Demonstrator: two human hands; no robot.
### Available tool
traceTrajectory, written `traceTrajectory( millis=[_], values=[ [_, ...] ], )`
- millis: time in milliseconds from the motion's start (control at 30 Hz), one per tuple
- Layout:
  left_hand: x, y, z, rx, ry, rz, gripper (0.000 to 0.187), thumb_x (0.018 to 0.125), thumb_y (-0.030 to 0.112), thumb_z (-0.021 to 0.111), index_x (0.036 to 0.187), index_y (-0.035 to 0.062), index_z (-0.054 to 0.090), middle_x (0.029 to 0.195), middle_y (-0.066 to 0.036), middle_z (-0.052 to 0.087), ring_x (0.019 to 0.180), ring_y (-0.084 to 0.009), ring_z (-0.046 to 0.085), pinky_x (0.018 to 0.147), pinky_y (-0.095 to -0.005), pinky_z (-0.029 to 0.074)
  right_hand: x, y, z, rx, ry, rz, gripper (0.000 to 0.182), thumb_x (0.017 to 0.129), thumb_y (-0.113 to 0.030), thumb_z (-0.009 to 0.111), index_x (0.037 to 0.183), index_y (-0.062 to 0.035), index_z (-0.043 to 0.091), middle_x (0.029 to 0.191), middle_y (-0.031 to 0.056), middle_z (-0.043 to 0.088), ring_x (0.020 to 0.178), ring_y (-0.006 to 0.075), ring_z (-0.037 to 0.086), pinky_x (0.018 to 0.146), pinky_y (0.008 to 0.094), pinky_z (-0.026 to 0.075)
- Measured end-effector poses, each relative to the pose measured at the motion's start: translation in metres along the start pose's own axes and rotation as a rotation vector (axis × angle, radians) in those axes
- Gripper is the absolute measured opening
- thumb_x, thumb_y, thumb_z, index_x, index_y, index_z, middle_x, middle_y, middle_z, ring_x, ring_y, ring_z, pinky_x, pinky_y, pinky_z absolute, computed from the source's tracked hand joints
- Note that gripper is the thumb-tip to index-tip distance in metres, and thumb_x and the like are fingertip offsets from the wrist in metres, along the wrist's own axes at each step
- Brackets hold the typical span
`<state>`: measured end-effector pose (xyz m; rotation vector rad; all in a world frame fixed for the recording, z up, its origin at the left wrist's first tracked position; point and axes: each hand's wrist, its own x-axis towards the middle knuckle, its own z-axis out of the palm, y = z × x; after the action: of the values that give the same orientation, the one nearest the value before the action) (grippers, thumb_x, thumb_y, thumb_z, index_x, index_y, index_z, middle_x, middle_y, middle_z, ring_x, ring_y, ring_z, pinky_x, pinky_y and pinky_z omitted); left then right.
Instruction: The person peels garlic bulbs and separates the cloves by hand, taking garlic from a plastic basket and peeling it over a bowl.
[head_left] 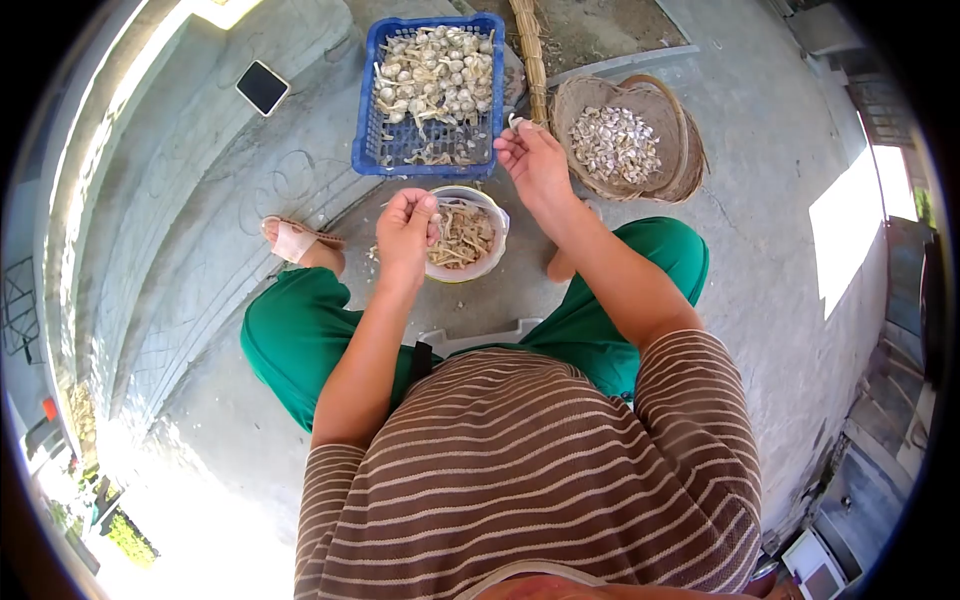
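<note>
Head view, from where I'm standing: garlic bulbs (450, 80) heaped mostly toward the far end of a blue crate (362, 140), straight ahead of the seated person. Bowl (499, 228) of dry scraps (460, 238) sits on the floor just this side of it, between the feet. My read: put there so anything dropped lands under the hands. Basket (692, 165) of loose cloves (615, 145) is off to the right, probably placed for the right arm's reach. Knees are spread wide, likely to leave room for the bowl.

Right hand (535, 160): raised by the crate's near right corner, pinched closed on a small pale piece (515, 121), garlic by the look of it. Fingertip grip, presumably because the thing is so small.

Left hand (408, 235): over the bowl's left edge, fingers curled in, thumb against forefinger. Closed; can't tell what, if anything, is inside.

Dark slab (262, 88), phone-like, lies well apart on the left.
</note>
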<state>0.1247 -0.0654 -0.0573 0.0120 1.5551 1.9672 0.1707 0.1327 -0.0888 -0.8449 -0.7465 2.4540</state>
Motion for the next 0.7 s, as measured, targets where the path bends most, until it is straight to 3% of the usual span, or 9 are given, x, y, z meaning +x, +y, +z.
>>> traceTrajectory(
  millis=[67, 133, 267, 333, 367, 433, 467, 533, 700],
  values=[
    [-0.001, -0.002, -0.001, 0.023, -0.017, -0.016, 0.009, 0.089, 0.010, 0.058, 0.084, 0.0026, 0.055, 0.068, 0.000, 0.052, 0.051, -0.0057, 0.041, 0.044, -0.0202, 0.032, 0.032, -0.021, -0.020, 0.194, 0.187, -0.174, 0.018, 0.095, -0.019, 0.047, 0.095, -0.0020, 0.052, 0.084, 0.0099, 0.061, 0.074, 0.0192, 0.062, 0.062, 0.0259, 0.052],
    [-0.001, -0.004, -0.003, 0.232, -0.087, -0.009, 0.006, 0.088, 0.009, 0.058, 0.090, 0.0028, 0.058, 0.075, -0.001, 0.054, 0.063, -0.0070, 0.049, 0.056, -0.0205, 0.040, 0.046, -0.051, -0.023, 0.423, 0.279, -0.259, 0.020, 0.095, -0.019, 0.048, 0.098, 0.0005, 0.050, 0.087, 0.0114, 0.060, 0.076, 0.0199, 0.063, 0.063, 0.0263, 0.053],
    [-0.008, -0.003, 0.006, 0.395, -0.073, 0.125, 0.010, 0.088, 0.009, 0.058, 0.096, 0.0041, 0.061, 0.084, -0.001, 0.057, 0.079, -0.0087, 0.053, 0.074, -0.0222, 0.042, 0.061, -0.043, -0.024, 0.377, 0.305, -0.218, 0.021, 0.095, -0.018, 0.048, 0.101, 0.0019, 0.050, 0.089, 0.0124, 0.060, 0.076, 0.0201, 0.062, 0.062, 0.0260, 0.053],
    [-0.009, 0.003, 0.011, 0.266, -0.085, -0.016, 0.013, 0.088, 0.008, 0.057, 0.100, 0.0037, 0.061, 0.092, -0.002, 0.058, 0.088, -0.0104, 0.053, 0.083, -0.0254, 0.041, 0.072, -0.016, -0.031, -0.042, 0.180, -0.139, 0.024, 0.094, -0.018, 0.047, 0.106, 0.0029, 0.051, 0.090, 0.0120, 0.060, 0.077, 0.0204, 0.062, 0.064, 0.0263, 0.052],
    [-0.007, 0.007, 0.014, 0.258, -0.086, -0.015, 0.013, 0.088, 0.008, 0.057, 0.100, 0.0037, 0.061, 0.092, -0.002, 0.058, 0.088, -0.0104, 0.053, 0.083, -0.0254, 0.041, 0.079, -0.007, -0.029, -0.050, 0.179, -0.142, 0.024, 0.094, -0.018, 0.047, 0.106, 0.0029, 0.051, 0.090, 0.0120, 0.060, 0.077, 0.0204, 0.062, 0.064, 0.0263, 0.052],
    [-0.005, 0.011, 0.019, 0.122, -0.115, -0.039, 0.016, 0.088, 0.012, 0.056, 0.101, 0.0029, 0.060, 0.093, -0.001, 0.059, 0.086, -0.0087, 0.052, 0.075, -0.0237, 0.042, 0.089, 0.009, -0.021, -0.587, -0.011, -0.109, 0.022, 0.090, -0.014, 0.051, 0.107, -0.0013, 0.055, 0.092, 0.0127, 0.061, 0.080, 0.0244, 0.062, 0.068, 0.0301, 0.051],
    [-0.004, 0.011, 0.019, 0.115, -0.118, -0.038, 0.016, 0.088, 0.012, 0.056, 0.101, 0.0029, 0.060, 0.093, -0.001, 0.059, 0.086, -0.0087, 0.052, 0.075, -0.0237, 0.042, 0.098, 0.013, -0.019, -0.594, -0.010, -0.112, 0.022, 0.090, -0.014, 0.051, 0.107, -0.0013, 0.055, 0.092, 0.0127, 0.061, 0.080, 0.0244, 0.062, 0.068, 0.0301, 0.051],
    [-0.002, 0.012, 0.019, 0.095, -0.136, -0.044, 0.016, 0.089, 0.012, 0.055, 0.101, 0.0032, 0.060, 0.092, -0.002, 0.060, 0.086, -0.0091, 0.054, 0.074, -0.0240, 0.042, 0.130, 0.018, -0.017, -1.532, -0.110, -0.580, 0.025, 0.082, -0.009, 0.056, 0.107, -0.0085, 0.060, 0.094, 0.0141, 0.061, 0.083, 0.0299, 0.060, 0.075, 0.0348, 0.050],
    [0.003, 0.009, 0.014, 0.077, -0.117, -0.079, 0.013, 0.090, 0.010, 0.053, 0.099, 0.0040, 0.060, 0.090, -0.001, 0.060, 0.084, -0.0092, 0.055, 0.073, -0.0244, 0.044, 0.190, 0.016, -0.003, -1.978, 0.006, -0.763, 0.028, 0.080, -0.008, 0.051, 0.103, -0.0174, 0.065, 0.109, 0.0051, 0.056, 0.107, 0.0273, 0.050, 0.084, 0.0388, 0.047]
  ],
)
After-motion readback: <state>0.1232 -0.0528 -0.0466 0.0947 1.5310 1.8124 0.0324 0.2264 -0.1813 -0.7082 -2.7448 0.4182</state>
